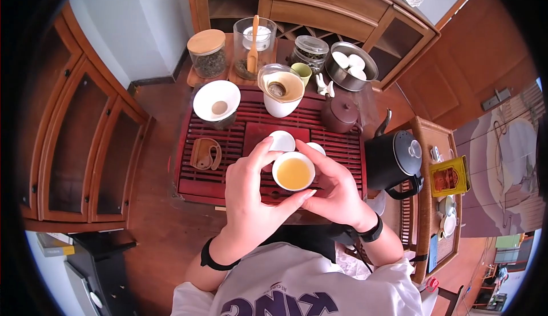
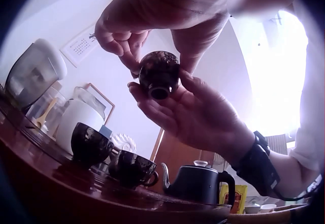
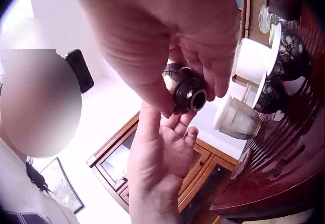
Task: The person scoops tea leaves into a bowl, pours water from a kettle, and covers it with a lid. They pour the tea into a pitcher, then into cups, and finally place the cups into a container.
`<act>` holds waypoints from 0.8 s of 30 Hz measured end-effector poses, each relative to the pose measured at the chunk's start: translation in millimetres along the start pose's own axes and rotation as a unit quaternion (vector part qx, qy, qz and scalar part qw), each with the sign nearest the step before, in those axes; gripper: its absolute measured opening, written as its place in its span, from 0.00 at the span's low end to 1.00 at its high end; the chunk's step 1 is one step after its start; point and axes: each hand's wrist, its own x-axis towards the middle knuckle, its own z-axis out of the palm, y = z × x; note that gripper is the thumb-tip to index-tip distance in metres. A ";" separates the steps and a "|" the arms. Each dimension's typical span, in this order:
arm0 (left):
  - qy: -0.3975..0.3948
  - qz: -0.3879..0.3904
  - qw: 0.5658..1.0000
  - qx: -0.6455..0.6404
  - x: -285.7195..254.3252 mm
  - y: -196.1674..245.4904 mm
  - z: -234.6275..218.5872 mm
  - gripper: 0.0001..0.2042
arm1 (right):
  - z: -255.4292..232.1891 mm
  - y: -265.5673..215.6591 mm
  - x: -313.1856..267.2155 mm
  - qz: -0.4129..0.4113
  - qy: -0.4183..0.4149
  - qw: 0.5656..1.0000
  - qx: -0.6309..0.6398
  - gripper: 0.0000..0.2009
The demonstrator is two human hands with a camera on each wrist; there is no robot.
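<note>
L hand (image 1: 246, 187) & R hand (image 1: 338, 189) pinch cup (image 1: 293, 155) of tea (image 1: 294, 174), 2nd teacup (image 1: 282, 140) at 11 o'clock; uneven tilt may spill it.

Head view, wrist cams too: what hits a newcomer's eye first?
The small round cup, white inside and dark-patterned outside, mid-frame in the head view, held between the person's left grip and right grip, with golden-yellow liquid inside. Next, the black kettle with a curved spout, right of the slatted dark-red tea tray. Further right, the bright yellow, red-labelled tin.
</note>
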 end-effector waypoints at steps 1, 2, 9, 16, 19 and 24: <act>-0.006 -0.008 1.000 -0.003 2.9 1.6 -0.4 0.47 | -1.4 0.3 2.5 -0.005 -0.004 0.999 0.033 0.42; -0.009 -0.018 1.000 -0.015 5.0 2.1 0.1 0.48 | -2.6 1.5 5.1 -0.011 0.001 0.999 0.052 0.41; -0.049 0.005 0.999 0.004 16.8 0.4 -0.8 0.50 | -16.2 -13.2 39.5 0.045 0.052 0.991 0.111 0.37; -0.095 -0.024 0.990 0.100 -30.8 -38.7 -6.1 0.33 | -59.5 -20.0 93.8 0.049 0.080 0.995 0.025 0.34; -0.092 -0.004 0.984 0.151 -42.6 -52.9 -7.0 0.27 | -67.8 -11.8 111.8 0.038 0.077 0.996 -0.031 0.34; -0.094 0.048 0.974 0.201 -44.7 -59.8 -4.2 0.25 | -73.7 -6.4 128.6 0.067 0.076 0.992 -0.080 0.34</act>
